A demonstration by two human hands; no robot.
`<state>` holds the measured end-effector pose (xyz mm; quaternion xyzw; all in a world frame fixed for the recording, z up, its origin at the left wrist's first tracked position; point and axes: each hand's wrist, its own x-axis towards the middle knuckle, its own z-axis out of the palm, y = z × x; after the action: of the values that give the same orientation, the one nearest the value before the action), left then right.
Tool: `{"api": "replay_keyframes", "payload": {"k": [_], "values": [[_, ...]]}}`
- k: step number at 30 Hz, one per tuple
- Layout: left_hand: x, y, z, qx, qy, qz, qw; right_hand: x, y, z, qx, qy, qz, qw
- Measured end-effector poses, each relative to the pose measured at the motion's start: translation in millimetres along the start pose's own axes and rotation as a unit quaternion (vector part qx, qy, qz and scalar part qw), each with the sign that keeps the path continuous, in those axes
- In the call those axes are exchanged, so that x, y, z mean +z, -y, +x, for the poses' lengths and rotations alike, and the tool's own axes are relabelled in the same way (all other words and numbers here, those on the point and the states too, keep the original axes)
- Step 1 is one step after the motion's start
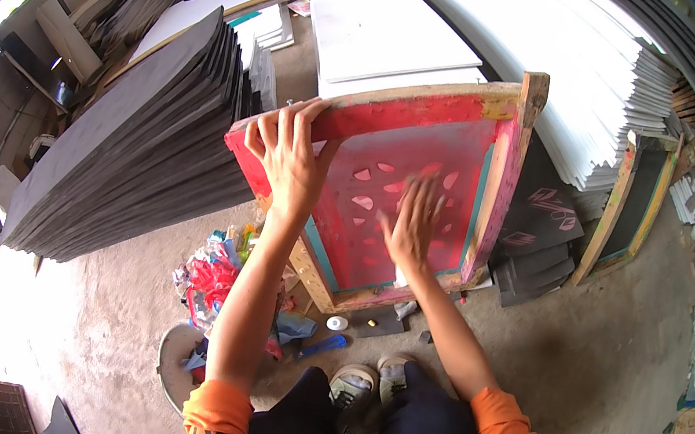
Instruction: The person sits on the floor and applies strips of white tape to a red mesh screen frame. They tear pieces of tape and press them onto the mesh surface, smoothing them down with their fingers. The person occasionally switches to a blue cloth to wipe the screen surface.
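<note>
A wooden screen printing frame (496, 202), stained red and pink, is tilted up in front of me. Its reddish mesh (352, 244) bears several pale petal-like shapes, and teal strips run along the inner sides. My left hand (293, 152) grips the frame's upper left corner, fingers hooked over the top edge. Over the middle of the mesh is my right hand (411, 224), fingers stretched and slightly blurred; whether the palm touches cannot be told. A small white patch shows beside its wrist.
Tall stacks of dark sheets (136, 143) stand left, white sheets (547, 59) at the back right. A second frame (629, 208) leans to the right. Below lie a heap of coloured scraps (211, 273), a bucket (178, 362), a white cap (336, 323) and a blue tool (323, 345).
</note>
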<state>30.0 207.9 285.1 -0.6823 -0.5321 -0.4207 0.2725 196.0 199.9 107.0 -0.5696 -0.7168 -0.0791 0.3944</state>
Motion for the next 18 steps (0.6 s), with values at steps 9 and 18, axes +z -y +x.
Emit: {"api": "replay_keyframes", "payload": {"k": [9,18], "values": [[7.0,1.0,3.7,-0.006,0.0,-0.013,1.0,16.5,9.4,-16.8,-0.139,0.082,-0.001,0.987],[8.3,3.6,2.4,-0.016,-0.002,-0.032,0.999,15.9,61.5,24.6,-0.148,0.079,0.074,0.983]]}}
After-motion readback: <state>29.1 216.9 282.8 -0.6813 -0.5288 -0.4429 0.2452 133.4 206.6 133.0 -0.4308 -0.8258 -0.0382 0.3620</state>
